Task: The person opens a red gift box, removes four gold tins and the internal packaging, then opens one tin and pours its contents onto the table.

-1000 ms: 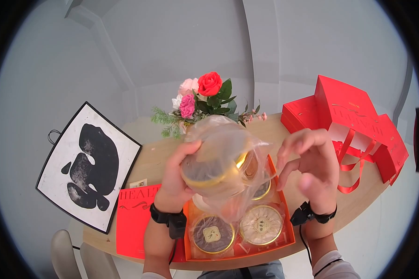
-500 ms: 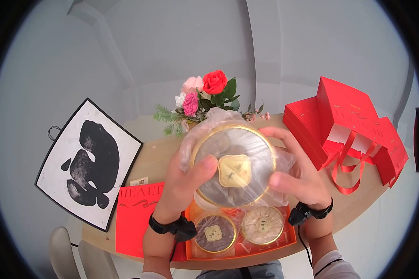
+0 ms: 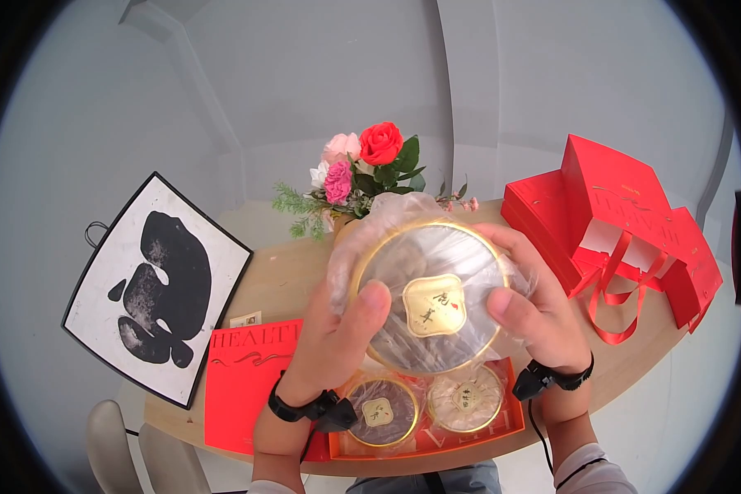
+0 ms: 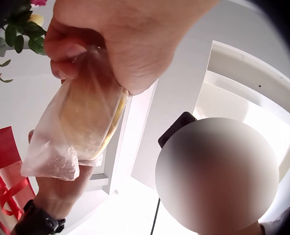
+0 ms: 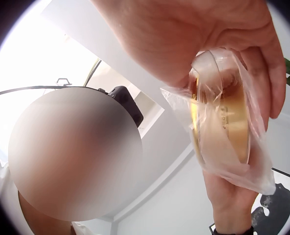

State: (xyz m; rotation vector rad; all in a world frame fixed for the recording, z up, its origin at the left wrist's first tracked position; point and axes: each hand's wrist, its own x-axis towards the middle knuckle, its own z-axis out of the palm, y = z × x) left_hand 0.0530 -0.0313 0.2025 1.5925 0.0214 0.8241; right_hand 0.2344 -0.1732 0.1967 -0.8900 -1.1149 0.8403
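Both hands hold a round jar (image 3: 395, 263) with a gold rim and a cream label, wrapped in a clear plastic bag (image 3: 370, 222). My left hand (image 3: 329, 342) grips its left side, thumb on the top face. On the opposite side my right hand (image 3: 543, 317) grips it, thumb near the label (image 3: 434, 306). The top face is turned toward the head camera. Its gold side wall (image 5: 235, 122) shows through the bag in the right wrist view. Below the jar, an orange-red box (image 3: 512, 432) contains a dark-topped jar (image 3: 362, 416) and a pale-topped jar (image 3: 445, 403), both gold-rimmed.
A red booklet (image 3: 239, 395) lies left of the box. Further left stands a black-framed picture (image 3: 173, 280). Flowers (image 3: 380, 144) are at the back of the wooden table (image 3: 276, 284). Red gift boxes (image 3: 617, 193) and a ribbon (image 3: 617, 329) occupy the right.
A second ago my left hand alone held the bagged jar tilted, with my right hand apart. My right hand has since taken hold, and the jar's labelled face has turned up toward the head camera.
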